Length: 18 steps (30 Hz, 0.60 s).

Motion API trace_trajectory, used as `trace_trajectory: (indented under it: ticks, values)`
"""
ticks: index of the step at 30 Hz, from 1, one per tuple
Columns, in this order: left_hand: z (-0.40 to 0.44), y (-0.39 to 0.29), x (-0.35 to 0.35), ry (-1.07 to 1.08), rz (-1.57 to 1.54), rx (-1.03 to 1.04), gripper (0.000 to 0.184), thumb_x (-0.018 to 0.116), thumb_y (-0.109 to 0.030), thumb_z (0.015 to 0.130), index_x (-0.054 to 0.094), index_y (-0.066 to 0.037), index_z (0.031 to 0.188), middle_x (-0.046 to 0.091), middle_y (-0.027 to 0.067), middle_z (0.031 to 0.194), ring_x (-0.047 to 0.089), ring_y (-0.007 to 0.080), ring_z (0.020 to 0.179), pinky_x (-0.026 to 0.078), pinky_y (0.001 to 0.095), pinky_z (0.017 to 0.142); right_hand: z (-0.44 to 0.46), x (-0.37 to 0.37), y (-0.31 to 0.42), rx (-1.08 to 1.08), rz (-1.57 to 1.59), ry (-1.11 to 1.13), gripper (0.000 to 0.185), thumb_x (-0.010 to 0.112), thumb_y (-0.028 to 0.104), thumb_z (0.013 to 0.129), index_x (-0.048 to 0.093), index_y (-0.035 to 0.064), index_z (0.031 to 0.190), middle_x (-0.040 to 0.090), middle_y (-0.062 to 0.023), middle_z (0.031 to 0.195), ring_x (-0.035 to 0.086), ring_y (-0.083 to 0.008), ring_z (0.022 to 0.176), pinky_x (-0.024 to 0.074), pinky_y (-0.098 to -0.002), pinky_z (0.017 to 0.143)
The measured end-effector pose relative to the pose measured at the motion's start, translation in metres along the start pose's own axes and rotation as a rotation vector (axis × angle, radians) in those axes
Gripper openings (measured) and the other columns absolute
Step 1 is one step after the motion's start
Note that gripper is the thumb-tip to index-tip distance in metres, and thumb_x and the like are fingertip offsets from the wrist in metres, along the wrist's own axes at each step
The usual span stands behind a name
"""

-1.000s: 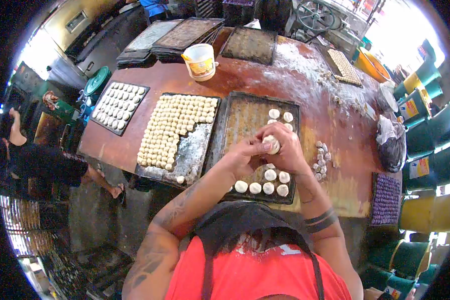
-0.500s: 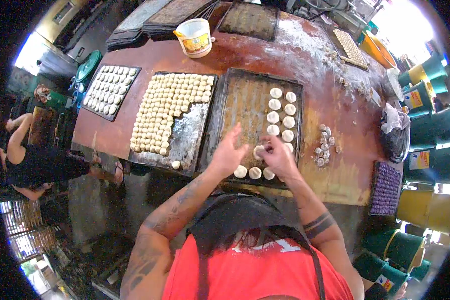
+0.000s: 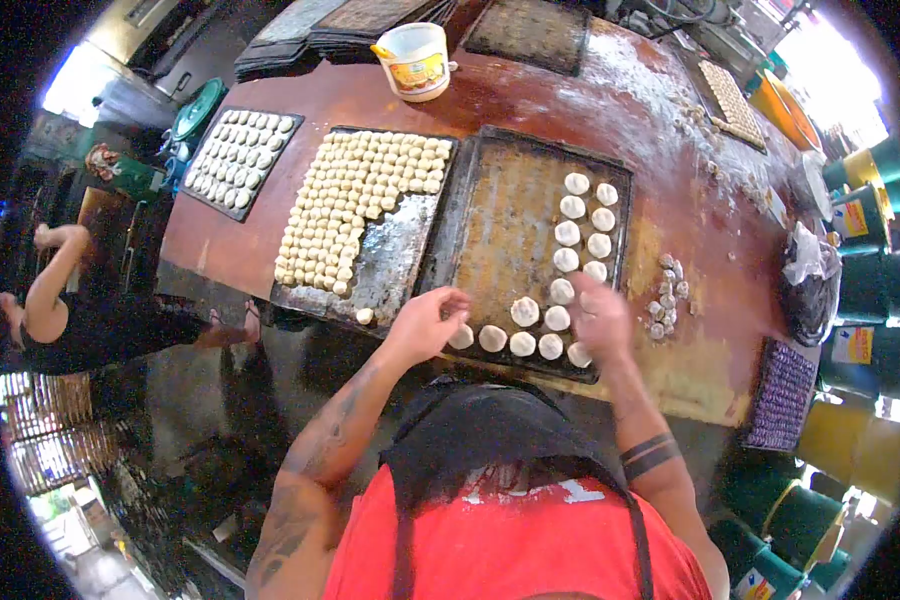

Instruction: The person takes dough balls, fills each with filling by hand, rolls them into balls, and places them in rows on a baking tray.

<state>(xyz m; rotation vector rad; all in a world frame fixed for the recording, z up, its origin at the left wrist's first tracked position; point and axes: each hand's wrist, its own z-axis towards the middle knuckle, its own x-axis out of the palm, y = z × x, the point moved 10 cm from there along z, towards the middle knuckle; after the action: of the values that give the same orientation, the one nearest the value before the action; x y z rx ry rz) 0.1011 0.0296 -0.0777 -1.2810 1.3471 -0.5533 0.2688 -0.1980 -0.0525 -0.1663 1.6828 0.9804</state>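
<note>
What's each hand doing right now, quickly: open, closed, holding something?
Left hand: partly open, fingers loosely curled, nothing visible in its grip.
Right hand: blurred over the brown-stained, dark-rimmed rectangular tray; its grip cannot be told.

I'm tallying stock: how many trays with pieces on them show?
5: the small left tray, the densely packed tray beside it, the partly filled tray next to that, the far tray at upper right, and the purple-filled tray at lower right. Others may be hidden.
</note>
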Motion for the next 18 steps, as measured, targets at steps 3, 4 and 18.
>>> trace_trajectory:
  ticks: [3, 4, 18]
  values:
    - [-0.029, 0.015, -0.055, -0.200, 0.362, 0.031, 0.021, 0.067, -0.015, 0.087, 0.067, -0.002, 0.102, 0.070, 0.0161, 0.095, 0.068, 0.0319, 0.092, 0.054, 0.0411, 0.082, -0.023, -0.045, -0.111, 0.179, -0.324, -0.359, 0.030, 0.065, 0.005, 0.082, 0.067, 0.0052, 0.112, 0.067, -0.0172, 0.107, 0.063, -0.0348, 0.101, 0.0496, -0.0438, 0.090]
    - [-0.036, 0.032, -0.070, -0.268, 0.513, 0.078, 0.021, 0.068, -0.014, 0.085, 0.067, -0.002, 0.101, 0.069, 0.0160, 0.093, 0.067, 0.0335, 0.091, 0.053, 0.0430, 0.082, -0.036, -0.047, -0.137, 0.188, -0.483, -0.390, 0.030, 0.065, 0.006, 0.082, 0.068, 0.0063, 0.112, 0.066, -0.0173, 0.108, 0.062, -0.0349, 0.101, 0.0496, -0.0438, 0.090]
    - [0.033, -0.026, 0.002, -0.153, -0.673, -0.151, 0.033, 0.067, -0.005, 0.087, 0.063, 0.005, 0.119, 0.071, 0.0080, 0.096, 0.068, 0.0147, 0.081, 0.056, 0.0301, 0.073, 0.023, -0.031, 0.103, -0.166, 0.597, -0.070, 0.026, 0.069, 0.004, 0.087, 0.067, 0.0037, 0.113, 0.069, -0.0081, 0.100, 0.067, -0.0202, 0.095, 0.0534, -0.0333, 0.084]
